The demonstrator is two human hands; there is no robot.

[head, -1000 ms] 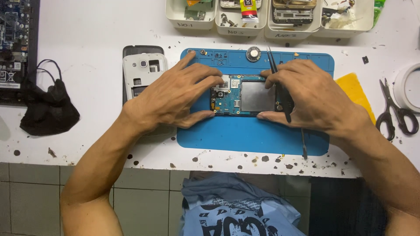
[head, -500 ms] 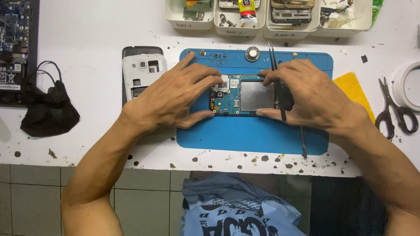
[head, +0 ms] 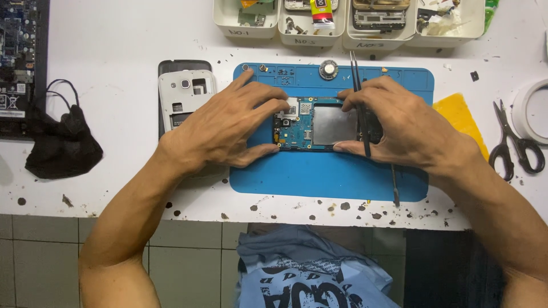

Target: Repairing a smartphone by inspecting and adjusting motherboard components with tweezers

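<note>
On the blue mat (head: 319,171) at the middle of the white bench (head: 114,85) I see a phone circuit board (head: 317,128), blue with a grey metal shield, lying flat. Left hand (head: 228,128) grips the board's left end, thumb under the near edge, fingers curled over the far edge. Right hand (head: 399,122) pinches the right end the same way, thumb low, fingers on top. Both hands are closed narrow on the board, which touches the mat or sits just above it; I cannot tell which.

Black tweezers (head: 359,97) lie across the right side of the board, running from the mat's far edge under the right fingers. A thin dark tool (head: 394,185) pokes out beneath the right hand toward the near edge of the mat. A round metal part (head: 327,69) sits on the mat's far strip.

Left of the mat, a white phone back frame (head: 185,97) lies on a dark phone body, partly under the left wrist. Further left, a black face mask (head: 63,145). Right of the mat, a yellow sheet (head: 459,114), then scissors (head: 514,142) and a tape roll (head: 534,111). White parts trays (head: 348,34) line the far edge.
</note>
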